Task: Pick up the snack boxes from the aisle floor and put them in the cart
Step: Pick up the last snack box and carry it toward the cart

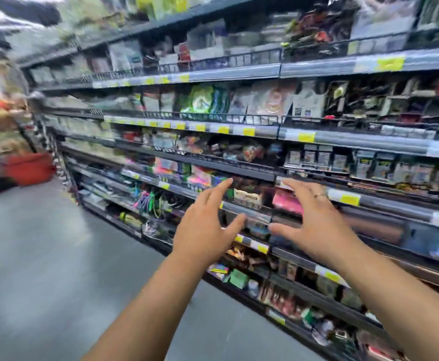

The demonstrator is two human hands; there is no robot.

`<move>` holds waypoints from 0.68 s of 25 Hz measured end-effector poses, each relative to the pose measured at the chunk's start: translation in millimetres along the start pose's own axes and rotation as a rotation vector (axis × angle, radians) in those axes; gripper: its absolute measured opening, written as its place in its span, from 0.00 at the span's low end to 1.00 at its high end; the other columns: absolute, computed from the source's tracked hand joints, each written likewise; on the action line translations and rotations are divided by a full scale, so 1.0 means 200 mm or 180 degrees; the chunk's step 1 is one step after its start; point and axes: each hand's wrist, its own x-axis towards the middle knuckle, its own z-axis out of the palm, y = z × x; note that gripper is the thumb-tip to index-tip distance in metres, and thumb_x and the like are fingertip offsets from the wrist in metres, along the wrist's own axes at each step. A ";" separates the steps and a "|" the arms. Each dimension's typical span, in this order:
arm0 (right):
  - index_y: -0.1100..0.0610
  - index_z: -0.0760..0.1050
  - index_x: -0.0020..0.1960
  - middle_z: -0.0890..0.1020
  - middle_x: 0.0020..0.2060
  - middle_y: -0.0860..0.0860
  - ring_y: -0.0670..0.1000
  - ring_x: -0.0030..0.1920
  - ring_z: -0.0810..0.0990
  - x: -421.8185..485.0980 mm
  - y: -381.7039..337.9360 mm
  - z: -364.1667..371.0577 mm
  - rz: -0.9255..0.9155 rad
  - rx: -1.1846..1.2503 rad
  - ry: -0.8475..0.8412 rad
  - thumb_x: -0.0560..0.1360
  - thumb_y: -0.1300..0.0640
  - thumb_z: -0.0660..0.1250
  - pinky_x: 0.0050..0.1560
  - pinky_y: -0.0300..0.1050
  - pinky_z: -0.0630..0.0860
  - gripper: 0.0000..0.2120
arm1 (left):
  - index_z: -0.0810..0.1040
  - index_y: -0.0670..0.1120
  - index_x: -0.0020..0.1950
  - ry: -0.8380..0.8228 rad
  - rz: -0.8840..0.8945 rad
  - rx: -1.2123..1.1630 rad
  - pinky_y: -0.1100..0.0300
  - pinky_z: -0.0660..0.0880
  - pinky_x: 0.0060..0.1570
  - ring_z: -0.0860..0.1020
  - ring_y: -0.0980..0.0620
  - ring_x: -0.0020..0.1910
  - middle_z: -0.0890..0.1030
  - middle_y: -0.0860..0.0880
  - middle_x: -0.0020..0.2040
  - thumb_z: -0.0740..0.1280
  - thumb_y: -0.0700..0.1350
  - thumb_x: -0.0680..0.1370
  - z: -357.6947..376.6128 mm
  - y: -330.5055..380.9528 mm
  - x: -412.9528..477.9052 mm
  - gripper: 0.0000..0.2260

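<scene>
My left hand [208, 225] and my right hand [314, 225] are both raised in front of me at the height of the lower shelves, palms facing each other, fingers spread. Neither holds anything. There is a ring on a finger of my right hand. No snack box on the floor and no cart can be made out in this blurred head view; the grey aisle floor [44, 256] that shows at the left is bare.
A long dark shelving unit [239, 173] packed with small packaged goods and yellow price tags runs along the right, close to my hands. A red bin or display [28, 169] stands blurred at the far left end of the aisle.
</scene>
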 end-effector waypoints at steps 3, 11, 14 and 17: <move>0.41 0.54 0.75 0.61 0.68 0.51 0.53 0.66 0.68 0.18 -0.19 0.27 -0.0203 0.0066 -0.0302 0.68 0.40 0.73 0.64 0.45 0.67 0.42 | 0.50 0.71 0.72 0.0004 -0.0349 0.0190 0.48 0.75 0.56 0.72 0.48 0.64 0.67 0.54 0.69 0.63 0.63 0.75 -0.09 -0.35 0.01 0.30; 0.42 0.54 0.75 0.62 0.69 0.50 0.55 0.67 0.68 0.85 -0.49 0.91 -0.0660 0.0300 -0.0655 0.68 0.40 0.73 0.66 0.50 0.68 0.42 | 0.51 0.72 0.72 0.0192 -0.0904 0.0512 0.51 0.75 0.57 0.71 0.49 0.66 0.66 0.55 0.70 0.64 0.63 0.74 -0.15 -1.03 0.19 0.31; 0.43 0.54 0.75 0.61 0.69 0.50 0.56 0.67 0.68 1.16 -0.58 1.10 -0.0857 0.0374 -0.0748 0.67 0.40 0.73 0.66 0.51 0.69 0.43 | 0.50 0.72 0.72 0.0272 -0.1093 0.0739 0.51 0.75 0.57 0.71 0.48 0.65 0.66 0.54 0.71 0.64 0.63 0.74 -0.18 -1.26 0.37 0.31; 0.44 0.52 0.76 0.61 0.69 0.52 0.56 0.68 0.67 1.47 -0.66 1.29 -0.0963 0.0341 -0.0967 0.68 0.40 0.73 0.65 0.52 0.69 0.44 | 0.48 0.73 0.71 0.0292 -0.1381 0.0875 0.51 0.74 0.57 0.71 0.47 0.65 0.65 0.54 0.71 0.63 0.63 0.74 -0.22 -1.48 0.54 0.31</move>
